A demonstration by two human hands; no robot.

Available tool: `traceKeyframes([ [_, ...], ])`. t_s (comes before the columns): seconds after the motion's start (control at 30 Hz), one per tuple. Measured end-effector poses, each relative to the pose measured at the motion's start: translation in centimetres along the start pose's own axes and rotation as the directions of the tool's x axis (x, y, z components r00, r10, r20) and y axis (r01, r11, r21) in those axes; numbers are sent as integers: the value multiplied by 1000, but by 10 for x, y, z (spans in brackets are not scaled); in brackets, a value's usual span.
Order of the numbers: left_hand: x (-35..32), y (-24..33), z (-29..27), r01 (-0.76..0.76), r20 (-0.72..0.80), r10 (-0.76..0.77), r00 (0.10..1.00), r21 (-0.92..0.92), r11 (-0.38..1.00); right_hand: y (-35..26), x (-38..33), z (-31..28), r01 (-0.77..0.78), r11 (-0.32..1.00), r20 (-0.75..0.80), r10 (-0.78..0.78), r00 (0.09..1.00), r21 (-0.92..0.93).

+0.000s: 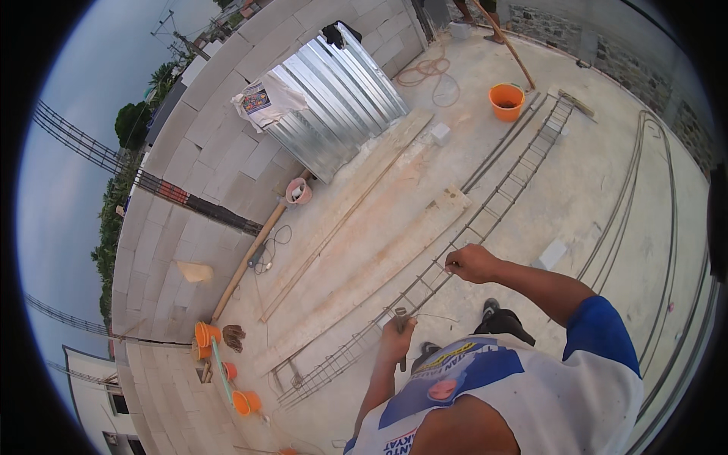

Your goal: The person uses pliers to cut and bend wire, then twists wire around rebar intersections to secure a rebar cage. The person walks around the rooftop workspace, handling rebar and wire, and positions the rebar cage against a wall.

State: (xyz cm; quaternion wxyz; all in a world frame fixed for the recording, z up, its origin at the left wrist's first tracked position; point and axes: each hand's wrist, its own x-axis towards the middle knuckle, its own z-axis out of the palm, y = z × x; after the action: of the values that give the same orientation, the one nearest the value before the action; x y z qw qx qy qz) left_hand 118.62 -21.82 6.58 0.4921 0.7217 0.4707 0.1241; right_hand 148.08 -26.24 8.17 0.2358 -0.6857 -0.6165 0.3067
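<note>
A long ladder-like steel rebar cage [486, 214] stretches diagonally across the floor in front of me. My left hand [397, 338] is closed around a dark metal hand tool, apparently pincers [400, 311], whose head rises above the fist and whose handle shows below it. This hand is by the near rail of the cage. Farther along, my right hand [472, 264] reaches to the cage's rail with its fingers pinched together. Whatever lies between those fingertips is too small to make out. A thin wire sticks out from the cage near the left hand.
Wooden planks [379, 299] lie beside the cage. Long bent bars [633, 178] lie at right. Corrugated metal sheets [334, 98] lean on the block wall [182, 159]. An orange bucket [506, 102] stands far off, near another person's legs [494, 34]. More orange buckets [207, 334] sit at left.
</note>
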Motion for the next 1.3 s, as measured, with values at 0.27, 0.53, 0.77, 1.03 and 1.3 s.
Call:
traceKeyframes([
  [0.27,37,46,28,-4,-32,7,999,74,997,17,-58,-73,-132,753,419,-204,885,644],
  [0.53,73,64,91,-27,197,26,980,2,1000,100,-118,-23,-89,995,224,99,970,-54],
  [0.77,97,55,114,-162,311,103,945,170,972,111,-149,-59,-295,847,350,140,926,441],
  [1.03,119,36,104,59,9,-58,998,-131,990,103,-132,-52,-244,953,384,159,910,183],
  [1.3,152,66,2,-122,-733,-263,628,-426,896,165,-163,-62,-630,671,454,455,766,390],
])
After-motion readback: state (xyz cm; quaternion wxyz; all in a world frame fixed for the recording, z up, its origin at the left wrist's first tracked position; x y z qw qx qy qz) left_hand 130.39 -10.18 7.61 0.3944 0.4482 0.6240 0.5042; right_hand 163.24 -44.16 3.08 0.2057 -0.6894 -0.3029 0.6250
